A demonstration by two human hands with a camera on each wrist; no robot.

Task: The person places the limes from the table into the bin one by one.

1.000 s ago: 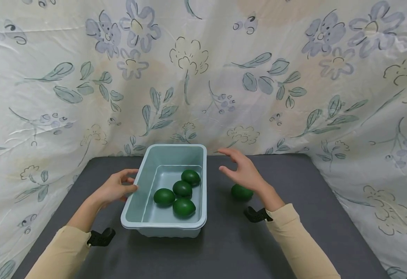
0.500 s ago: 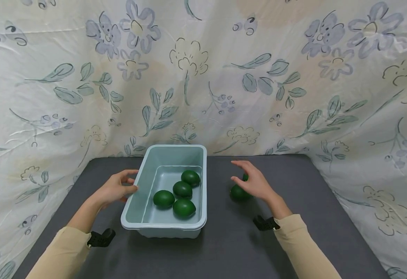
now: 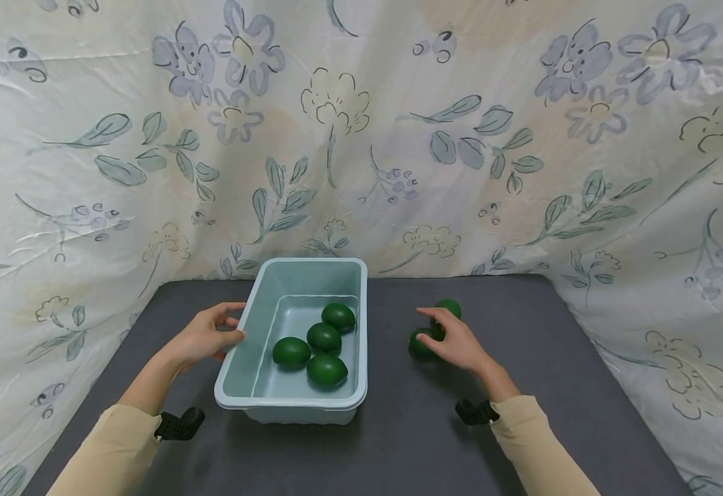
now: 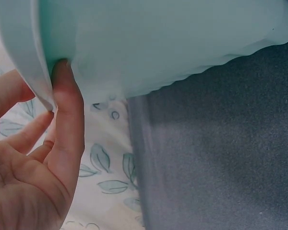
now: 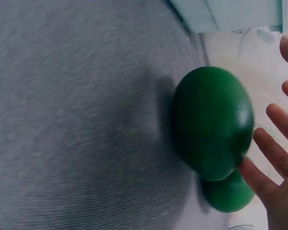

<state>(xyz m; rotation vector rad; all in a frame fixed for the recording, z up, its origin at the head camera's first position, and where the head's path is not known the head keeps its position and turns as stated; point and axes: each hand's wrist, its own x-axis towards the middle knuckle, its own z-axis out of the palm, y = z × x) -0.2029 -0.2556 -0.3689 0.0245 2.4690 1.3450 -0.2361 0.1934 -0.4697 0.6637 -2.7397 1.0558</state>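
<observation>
My left hand pinches the left rim of a pale blue-green plastic tub. In the left wrist view the thumb presses the tub's outer wall below the lip, with other fingers on the rim's far side. Right of the tub, my right hand hovers with spread fingers over two dark green limes, overlapping both. The nearer lime shows by the thumb; the farther lime peeks out beyond the fingers. In the right wrist view the nearer lime is close to the fingers, which are not wrapped round it.
Several green limes lie in the tub, mostly in its right and near part. The tub stands on a dark grey table. A floral cloth hangs behind the table and along its sides.
My right hand has moved back from near the tub's right rim, rightward and nearer, down over the two limes. The farther lime has come into sight. My left hand and the tub stay put.
</observation>
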